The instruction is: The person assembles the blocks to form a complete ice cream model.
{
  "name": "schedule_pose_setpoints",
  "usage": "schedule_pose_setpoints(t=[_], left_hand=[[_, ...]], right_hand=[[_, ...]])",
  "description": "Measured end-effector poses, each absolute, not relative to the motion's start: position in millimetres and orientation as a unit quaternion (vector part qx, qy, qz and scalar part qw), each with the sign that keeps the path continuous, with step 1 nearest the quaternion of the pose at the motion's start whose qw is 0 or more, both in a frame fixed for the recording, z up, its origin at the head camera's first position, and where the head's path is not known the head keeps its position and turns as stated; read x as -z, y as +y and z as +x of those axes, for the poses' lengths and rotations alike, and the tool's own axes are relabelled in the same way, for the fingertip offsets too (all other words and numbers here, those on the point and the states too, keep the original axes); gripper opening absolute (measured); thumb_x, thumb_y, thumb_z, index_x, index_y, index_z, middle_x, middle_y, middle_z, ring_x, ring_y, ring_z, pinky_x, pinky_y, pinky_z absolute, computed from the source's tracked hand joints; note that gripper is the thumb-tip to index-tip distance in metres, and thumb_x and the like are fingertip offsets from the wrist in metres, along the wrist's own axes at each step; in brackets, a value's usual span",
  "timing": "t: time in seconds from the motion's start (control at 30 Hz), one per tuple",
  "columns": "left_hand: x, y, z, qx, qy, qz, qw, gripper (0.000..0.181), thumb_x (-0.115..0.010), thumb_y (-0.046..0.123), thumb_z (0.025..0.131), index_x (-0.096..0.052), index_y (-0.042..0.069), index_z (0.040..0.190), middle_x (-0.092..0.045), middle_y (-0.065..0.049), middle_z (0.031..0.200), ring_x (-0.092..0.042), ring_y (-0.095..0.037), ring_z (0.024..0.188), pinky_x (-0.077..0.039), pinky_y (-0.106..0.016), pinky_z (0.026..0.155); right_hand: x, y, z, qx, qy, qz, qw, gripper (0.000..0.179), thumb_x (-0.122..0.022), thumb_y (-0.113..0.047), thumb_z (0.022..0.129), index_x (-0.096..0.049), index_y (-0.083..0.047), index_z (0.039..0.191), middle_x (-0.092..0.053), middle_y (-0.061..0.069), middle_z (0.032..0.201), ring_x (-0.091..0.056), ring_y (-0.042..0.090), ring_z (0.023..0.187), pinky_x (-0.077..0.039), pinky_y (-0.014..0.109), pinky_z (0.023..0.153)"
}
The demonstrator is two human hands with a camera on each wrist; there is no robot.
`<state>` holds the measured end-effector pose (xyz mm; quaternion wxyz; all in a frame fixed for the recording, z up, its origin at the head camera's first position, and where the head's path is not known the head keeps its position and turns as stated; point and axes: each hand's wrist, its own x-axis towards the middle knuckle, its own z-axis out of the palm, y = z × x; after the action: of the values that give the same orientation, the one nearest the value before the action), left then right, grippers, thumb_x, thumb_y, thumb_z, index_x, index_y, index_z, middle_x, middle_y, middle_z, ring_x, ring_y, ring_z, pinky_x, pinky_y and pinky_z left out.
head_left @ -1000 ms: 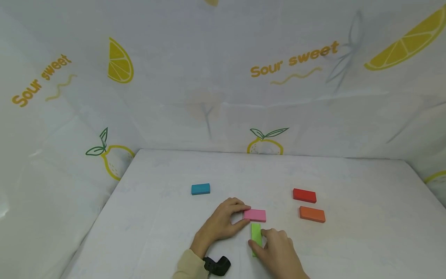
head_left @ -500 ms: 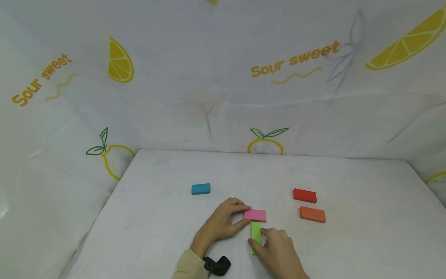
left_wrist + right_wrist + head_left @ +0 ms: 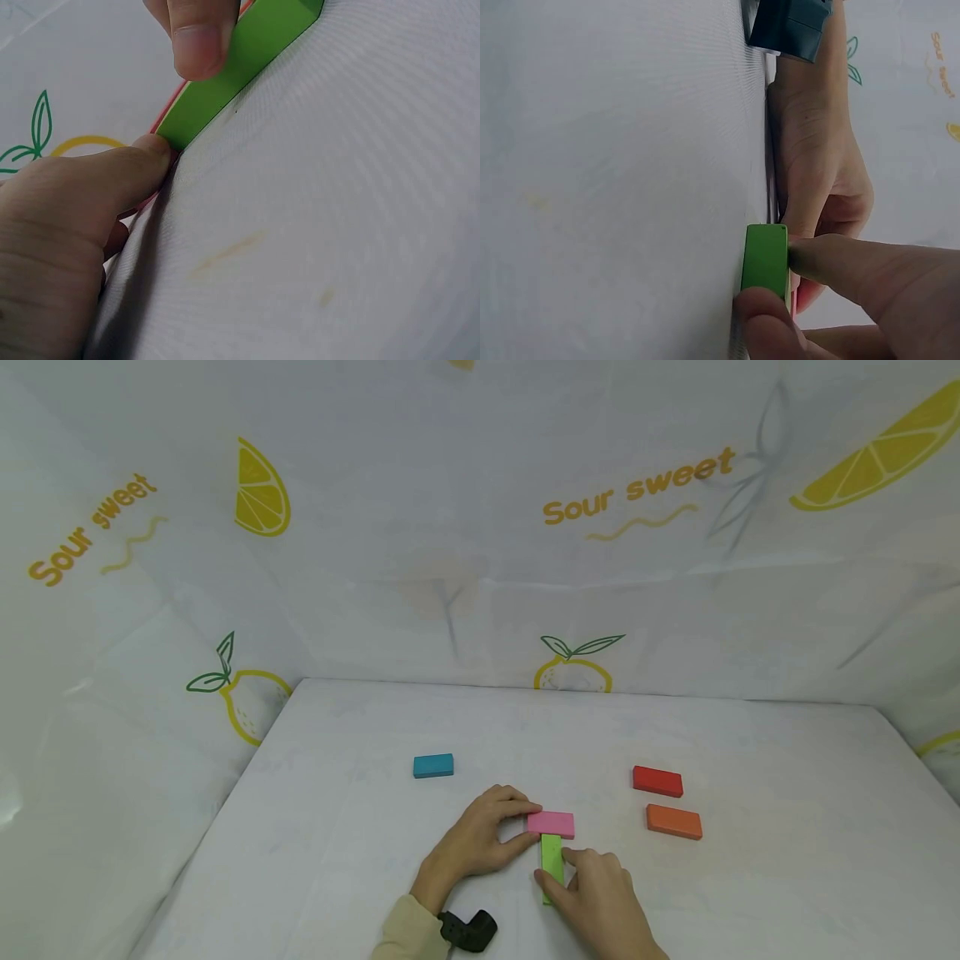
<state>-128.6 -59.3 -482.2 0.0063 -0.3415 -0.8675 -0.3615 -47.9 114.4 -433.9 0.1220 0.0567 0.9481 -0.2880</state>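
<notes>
A pink block (image 3: 552, 824) lies flat on the white table, its long side running left to right. My left hand (image 3: 474, 837) holds it at its left end, index finger behind and thumb in front. Against the pink block's near side stands the far end of a light green block (image 3: 552, 856), which points toward me and makes a T with it. My right hand (image 3: 602, 892) pinches the green block between thumb and forefinger. In the right wrist view, the green block (image 3: 765, 255) shows its end between the fingers, with the left hand (image 3: 817, 165) beyond.
A blue block (image 3: 433, 766) lies at the back left. To the right are a red block (image 3: 657, 781) and, just nearer, an orange block (image 3: 674, 822). A black wrist camera (image 3: 469, 932) sits on the left wrist. Behind the table hangs a lemon-print sheet (image 3: 375, 527).
The green block has slid away from me, closing the small gap to the pink block, with the right hand moving slightly along. The left hand and other blocks stay in place.
</notes>
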Motion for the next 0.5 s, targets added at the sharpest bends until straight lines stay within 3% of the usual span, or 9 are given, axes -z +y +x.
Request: schedule_pose_setpoints(t=[0.17,0.5], left_hand=[[482.1,-59.7,-128.2,0.363,-0.867,-0.340,0.004,0.031,-0.077,0.024,0.092,-0.074,0.016,0.122,-0.070,0.003,0.115,-0.062,-0.011,0.109,-0.051,-0.029,0.103],[482.4,-60.0,-128.6,0.370,-0.864,-0.341,0.004,0.032,-0.078,0.023,0.091,-0.074,0.015,0.122,-0.071,0.003,0.115,-0.062,-0.010,0.107,-0.052,-0.027,0.099]], right_hand=[[434.4,115.0,-47.6,0.296,0.947,0.054,0.116,0.056,-0.084,-0.033,0.082,-0.072,0.010,0.116,-0.057,-0.001,0.052,-0.052,0.011,0.062,-0.036,0.021,0.051],[434.1,115.2,-48.3,0.297,0.944,0.063,0.127,0.057,-0.084,-0.033,0.083,-0.071,0.011,0.117,-0.057,0.000,0.051,-0.052,0.013,0.064,-0.036,0.022,0.052]])
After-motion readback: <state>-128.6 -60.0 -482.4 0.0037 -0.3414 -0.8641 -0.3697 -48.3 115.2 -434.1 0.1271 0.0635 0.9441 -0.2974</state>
